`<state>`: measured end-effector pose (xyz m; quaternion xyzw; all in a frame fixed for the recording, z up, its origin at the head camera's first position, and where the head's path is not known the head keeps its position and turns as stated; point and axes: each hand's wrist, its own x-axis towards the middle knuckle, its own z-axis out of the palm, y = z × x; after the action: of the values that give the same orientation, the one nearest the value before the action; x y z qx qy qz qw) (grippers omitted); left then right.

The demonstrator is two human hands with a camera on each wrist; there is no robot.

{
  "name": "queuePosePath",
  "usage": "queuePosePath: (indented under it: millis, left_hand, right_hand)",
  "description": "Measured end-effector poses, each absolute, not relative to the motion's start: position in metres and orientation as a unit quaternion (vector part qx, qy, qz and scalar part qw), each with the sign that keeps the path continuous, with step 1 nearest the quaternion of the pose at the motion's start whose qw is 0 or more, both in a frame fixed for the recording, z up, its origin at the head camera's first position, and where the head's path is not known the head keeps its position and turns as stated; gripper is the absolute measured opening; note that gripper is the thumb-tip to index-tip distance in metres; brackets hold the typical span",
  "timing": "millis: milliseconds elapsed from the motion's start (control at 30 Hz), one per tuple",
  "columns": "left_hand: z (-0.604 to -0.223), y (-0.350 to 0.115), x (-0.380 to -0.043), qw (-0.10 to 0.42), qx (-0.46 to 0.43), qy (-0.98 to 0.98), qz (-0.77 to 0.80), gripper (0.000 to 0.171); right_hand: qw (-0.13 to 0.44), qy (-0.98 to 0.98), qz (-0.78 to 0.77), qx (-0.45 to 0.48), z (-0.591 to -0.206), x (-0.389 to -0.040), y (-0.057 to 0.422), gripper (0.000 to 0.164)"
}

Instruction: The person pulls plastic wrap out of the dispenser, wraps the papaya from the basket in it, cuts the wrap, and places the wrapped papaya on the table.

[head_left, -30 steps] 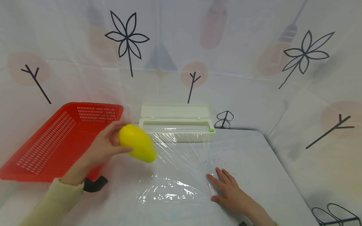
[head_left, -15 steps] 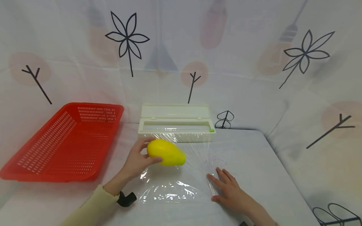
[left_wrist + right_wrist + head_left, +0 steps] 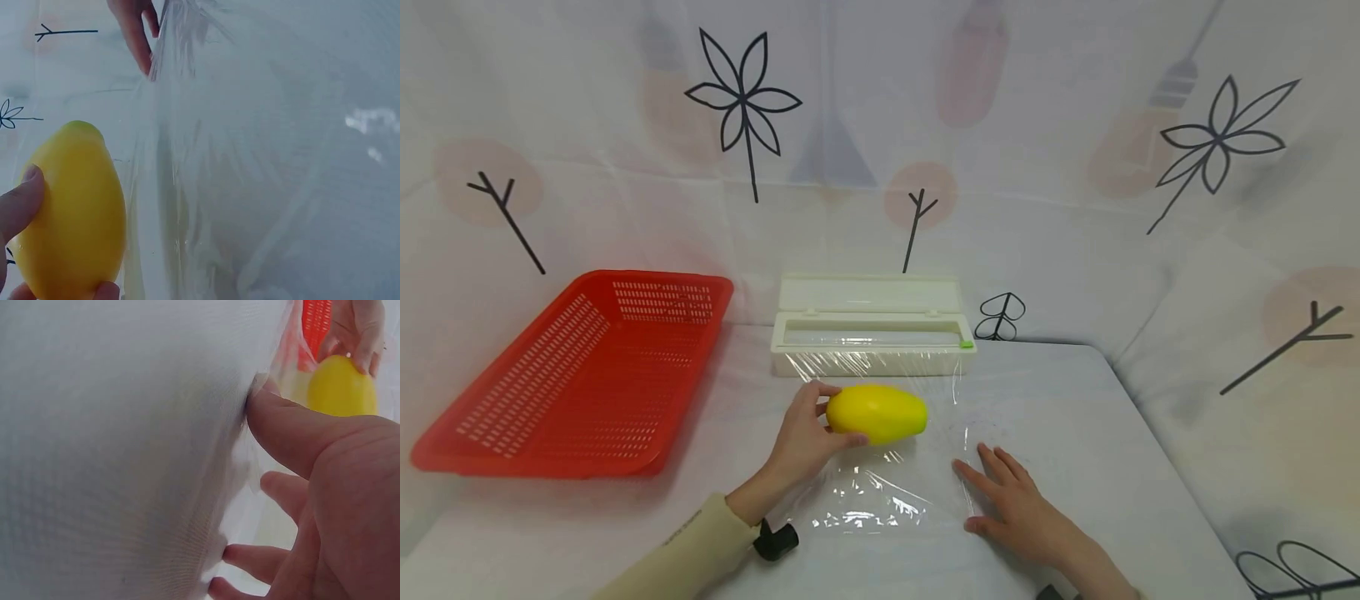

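In the head view my left hand [image 3: 797, 446] grips a yellow mango [image 3: 880, 414] by its left end, thumb on the near side. The mango lies sideways over a sheet of clear cling film [image 3: 872, 500], its greenish tip facing right. In the left wrist view the thumb and fingertips wrap the mango [image 3: 75, 212]. My right hand [image 3: 1018, 508] rests with spread fingers on the film's right edge; in the right wrist view its thumb and fingertips touch the film [image 3: 125, 456]. The film runs from a roll in a cream dispenser box [image 3: 872, 364], its lid raised.
A red perforated basket [image 3: 602, 392] stands at the left of the white-covered table [image 3: 1075, 417]. Behind the table hangs a printed cloth [image 3: 1037, 208]. A green slider [image 3: 966, 344] sits at the right end of the dispenser box.
My left hand has carried the mango right, from beside the basket to over the middle of the film, turning it more level. The right hand has stayed on the film's edge.
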<state>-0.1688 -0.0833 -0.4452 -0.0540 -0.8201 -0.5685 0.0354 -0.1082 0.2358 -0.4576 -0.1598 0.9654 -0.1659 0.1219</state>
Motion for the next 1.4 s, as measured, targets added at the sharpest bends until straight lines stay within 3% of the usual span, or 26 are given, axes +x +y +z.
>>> queuePosePath:
  millis: [533,1000,1400]
  left_hand:
    - [-0.459,-0.093,-0.172,0.021,-0.11,-0.853,-0.509,0.064]
    - [-0.459,-0.105,-0.17,0.025,-0.097,-0.863,-0.496,0.06]
    - [-0.448,-0.157,-0.162,0.019,-0.151,-0.869,-0.471,0.042]
  right_hand:
    - [0.088,0.969,-0.156,-0.167,-0.46,-0.109,0.236,0.083]
    - [0.077,0.964,-0.173,-0.186,-0.456,-0.109,0.242,0.082]
    - [0.023,0.955,-0.19,-0.225,-0.456,-0.111,0.247,0.079]
